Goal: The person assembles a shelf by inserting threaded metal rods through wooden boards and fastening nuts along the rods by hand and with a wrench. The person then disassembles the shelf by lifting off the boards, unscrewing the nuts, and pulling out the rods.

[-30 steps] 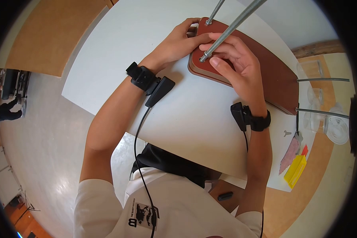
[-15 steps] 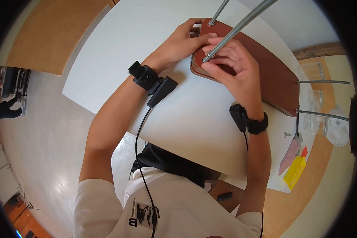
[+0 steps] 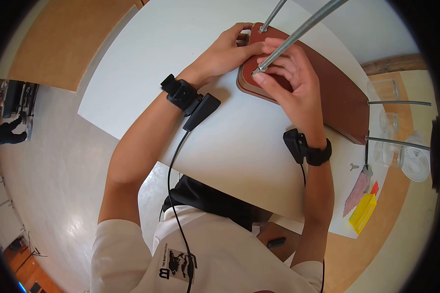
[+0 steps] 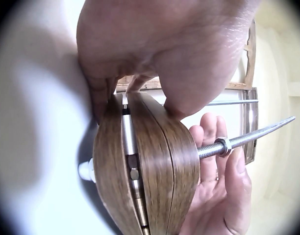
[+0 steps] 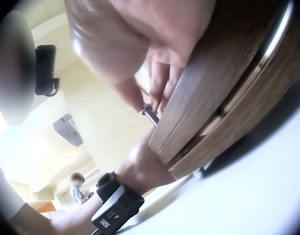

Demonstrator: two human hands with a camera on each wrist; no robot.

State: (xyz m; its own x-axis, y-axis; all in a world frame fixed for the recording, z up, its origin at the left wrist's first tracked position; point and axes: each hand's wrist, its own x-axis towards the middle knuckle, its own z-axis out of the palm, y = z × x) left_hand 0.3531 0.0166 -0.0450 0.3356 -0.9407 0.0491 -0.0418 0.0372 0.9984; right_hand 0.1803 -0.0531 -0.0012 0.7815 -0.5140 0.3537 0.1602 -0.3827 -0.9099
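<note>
A long reddish-brown wooden board assembly (image 3: 340, 93) lies on the white table, with upright threaded rods at its corners. From the left wrist view, its layers (image 4: 155, 161) are wood-grained, with metal parts in the gap between them. My left hand (image 3: 227, 56) grips the near left end, thumb on top and fingers curled over the far edge. At the near corner, my right hand (image 3: 300, 90) surrounds the base of a threaded rod (image 3: 303, 31). Its thumb and fingers pinch a hex nut (image 4: 223, 146), which sits a little above the top board.
At the back left corner stands another rod (image 3: 274, 14) with a nut at its foot. Two more rods (image 3: 398, 102) rise at the far right end. Clear plastic containers (image 3: 390, 122), a small wrench (image 3: 354, 167), a pink cloth (image 3: 357, 190) and a yellow box (image 3: 364, 213) lie to the right.
My right thumb and fingers have shifted about the nut and rod, spreading and closing. The left hand keeps its hold on the board end.
</note>
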